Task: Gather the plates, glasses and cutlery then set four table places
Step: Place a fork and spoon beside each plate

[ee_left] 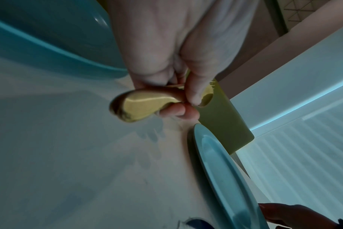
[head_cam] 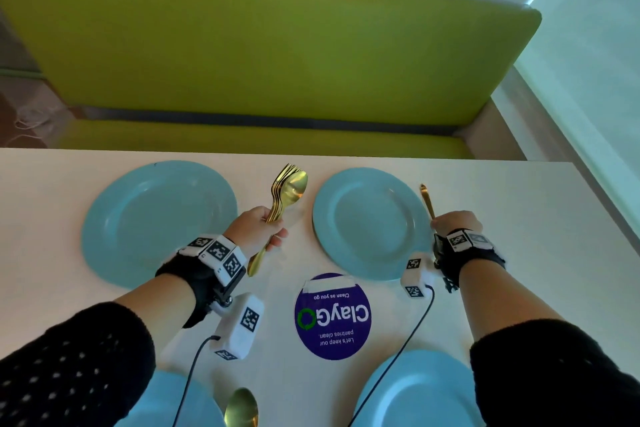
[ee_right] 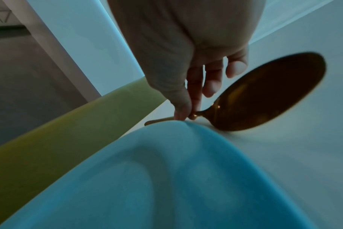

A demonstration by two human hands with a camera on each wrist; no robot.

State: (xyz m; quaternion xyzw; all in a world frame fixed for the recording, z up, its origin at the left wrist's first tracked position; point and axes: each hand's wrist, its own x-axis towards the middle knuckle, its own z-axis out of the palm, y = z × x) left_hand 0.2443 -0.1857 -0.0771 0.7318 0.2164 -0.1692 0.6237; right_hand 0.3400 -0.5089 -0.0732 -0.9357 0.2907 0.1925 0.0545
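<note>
Four blue plates sit on the pale table (head_cam: 519,204): the far left plate (head_cam: 159,222), the far right plate (head_cam: 370,222), and two near ones at the bottom edge of the head view, the near left plate (head_cam: 166,402) and the near right plate (head_cam: 415,388), both partly hidden by the person's arms.

Between the two far plates, the left hand (head_cam: 254,230) is raised above the table, its fingers curled tight round a bundle of gold cutlery (head_cam: 285,192). Fork tines and a spoon bowl fan out at the top of the bundle, and the handle ends poke out below the fist. The left wrist view shows thumb and fingers closed round those handles.

Just to the right of the far right plate, the right hand (head_cam: 455,224) pinches a single gold spoon (ee_right: 264,96) by its stem between thumb and forefinger, with the other fingers loosely bent. The right wrist view shows its bowl toward the camera, low over the table beside the plate's rim; contact with the table cannot be made out.

Another gold spoon (head_cam: 241,407) lies between the two near plates. A round purple sticker (head_cam: 332,317) is stuck to the middle of the table, and a green bench (head_cam: 263,55) runs along the far side.
</note>
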